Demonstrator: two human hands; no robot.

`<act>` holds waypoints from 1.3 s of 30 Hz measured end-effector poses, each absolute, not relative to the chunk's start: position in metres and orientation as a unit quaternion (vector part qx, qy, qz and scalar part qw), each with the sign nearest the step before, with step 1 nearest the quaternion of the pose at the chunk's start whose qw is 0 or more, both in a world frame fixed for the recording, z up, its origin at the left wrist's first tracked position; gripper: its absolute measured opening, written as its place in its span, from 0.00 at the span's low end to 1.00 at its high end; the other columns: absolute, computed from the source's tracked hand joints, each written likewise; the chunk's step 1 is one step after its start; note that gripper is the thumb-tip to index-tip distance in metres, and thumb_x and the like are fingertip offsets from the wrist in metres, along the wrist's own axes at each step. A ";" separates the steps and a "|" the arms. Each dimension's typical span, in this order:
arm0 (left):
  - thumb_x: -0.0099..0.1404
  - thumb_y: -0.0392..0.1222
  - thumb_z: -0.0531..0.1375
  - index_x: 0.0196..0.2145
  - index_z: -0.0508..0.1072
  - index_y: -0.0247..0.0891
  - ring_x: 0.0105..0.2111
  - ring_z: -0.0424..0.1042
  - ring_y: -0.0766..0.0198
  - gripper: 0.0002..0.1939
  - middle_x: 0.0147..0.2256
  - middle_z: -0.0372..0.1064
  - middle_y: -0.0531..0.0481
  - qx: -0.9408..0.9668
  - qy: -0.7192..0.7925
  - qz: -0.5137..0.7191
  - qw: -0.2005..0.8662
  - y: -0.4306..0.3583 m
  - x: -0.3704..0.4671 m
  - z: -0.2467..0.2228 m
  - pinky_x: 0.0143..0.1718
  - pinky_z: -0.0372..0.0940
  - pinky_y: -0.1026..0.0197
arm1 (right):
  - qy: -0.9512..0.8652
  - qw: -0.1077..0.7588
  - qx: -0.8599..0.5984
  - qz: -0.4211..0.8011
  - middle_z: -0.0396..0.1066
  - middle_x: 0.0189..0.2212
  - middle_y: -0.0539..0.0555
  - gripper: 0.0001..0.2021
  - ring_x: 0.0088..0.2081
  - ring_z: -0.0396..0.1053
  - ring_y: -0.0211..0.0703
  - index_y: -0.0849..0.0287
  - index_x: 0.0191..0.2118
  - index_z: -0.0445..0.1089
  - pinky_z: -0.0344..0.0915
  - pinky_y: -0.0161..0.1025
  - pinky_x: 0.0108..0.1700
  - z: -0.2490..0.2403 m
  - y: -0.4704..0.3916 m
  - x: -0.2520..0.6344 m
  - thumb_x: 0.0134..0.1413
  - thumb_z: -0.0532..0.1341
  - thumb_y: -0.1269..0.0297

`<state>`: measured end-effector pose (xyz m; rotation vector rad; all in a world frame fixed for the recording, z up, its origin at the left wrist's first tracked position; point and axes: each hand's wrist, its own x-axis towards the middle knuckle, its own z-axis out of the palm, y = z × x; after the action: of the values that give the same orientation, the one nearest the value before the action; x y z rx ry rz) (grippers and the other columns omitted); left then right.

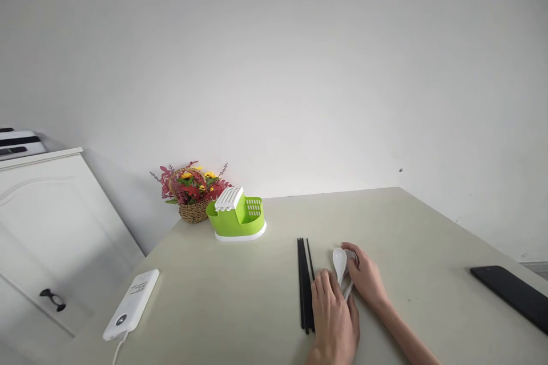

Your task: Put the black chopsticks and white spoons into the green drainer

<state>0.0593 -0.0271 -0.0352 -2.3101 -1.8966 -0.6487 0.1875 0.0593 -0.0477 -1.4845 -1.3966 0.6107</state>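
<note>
White, oval-bowled spoons point(339, 260) lie right of slim black chopsticks point(303, 285); right hand point(369, 280) curls round one, left hand point(334, 316) covers handles, grip unclear.

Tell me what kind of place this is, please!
It looks like a room in a home, maybe one for eating. You can see chopsticks, white spoons and a basket of bright flowers.

From here I see a white power bank point(133, 303) near left, wicker flower basket point(194, 212) far left, black smartphone point(511, 295) right.
</note>
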 end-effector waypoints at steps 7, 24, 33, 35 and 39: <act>0.73 0.43 0.51 0.66 0.63 0.29 0.66 0.58 0.42 0.27 0.64 0.62 0.34 -0.772 -0.595 -0.220 0.039 -0.028 0.059 -0.039 0.65 0.58 0.40 | -0.577 0.483 -0.608 0.254 0.76 0.51 0.55 0.20 0.51 0.72 0.49 0.53 0.51 0.71 0.66 0.45 0.53 -0.048 0.058 0.188 0.54 0.51 0.61; 0.74 0.55 0.50 0.69 0.61 0.35 0.69 0.53 0.44 0.32 0.65 0.63 0.38 -0.782 -0.570 -0.247 0.048 -0.030 0.053 -0.043 0.67 0.60 0.40 | -0.505 0.543 -0.597 0.306 0.78 0.49 0.54 0.20 0.52 0.74 0.48 0.54 0.49 0.73 0.67 0.43 0.54 -0.045 0.058 0.193 0.55 0.51 0.56; 0.74 0.55 0.51 0.67 0.62 0.32 0.68 0.57 0.42 0.32 0.65 0.63 0.35 -0.774 -0.570 -0.266 0.072 -0.031 0.054 -0.044 0.65 0.62 0.38 | -0.456 0.582 -0.598 0.308 0.77 0.50 0.56 0.19 0.52 0.74 0.48 0.54 0.48 0.72 0.68 0.42 0.53 -0.050 0.060 0.195 0.58 0.51 0.53; 0.73 0.56 0.53 0.67 0.62 0.31 0.67 0.58 0.41 0.33 0.65 0.63 0.34 -0.772 -0.569 -0.272 0.079 -0.033 0.055 -0.043 0.63 0.63 0.37 | -0.443 0.586 -0.608 0.301 0.77 0.51 0.56 0.19 0.53 0.73 0.50 0.54 0.48 0.72 0.66 0.43 0.54 -0.051 0.060 0.197 0.58 0.51 0.53; 0.71 0.59 0.55 0.68 0.59 0.31 0.67 0.58 0.41 0.37 0.67 0.59 0.34 -0.776 -0.551 -0.293 0.092 -0.029 0.048 -0.030 0.62 0.65 0.39 | -0.421 0.590 -0.626 0.290 0.76 0.51 0.57 0.19 0.54 0.72 0.52 0.55 0.47 0.71 0.64 0.45 0.55 -0.051 0.058 0.200 0.59 0.51 0.53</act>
<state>0.0479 -0.0293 -0.0296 -2.3056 -1.6361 -0.8705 0.1999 0.0584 -0.0515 -1.4564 -0.9797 0.6742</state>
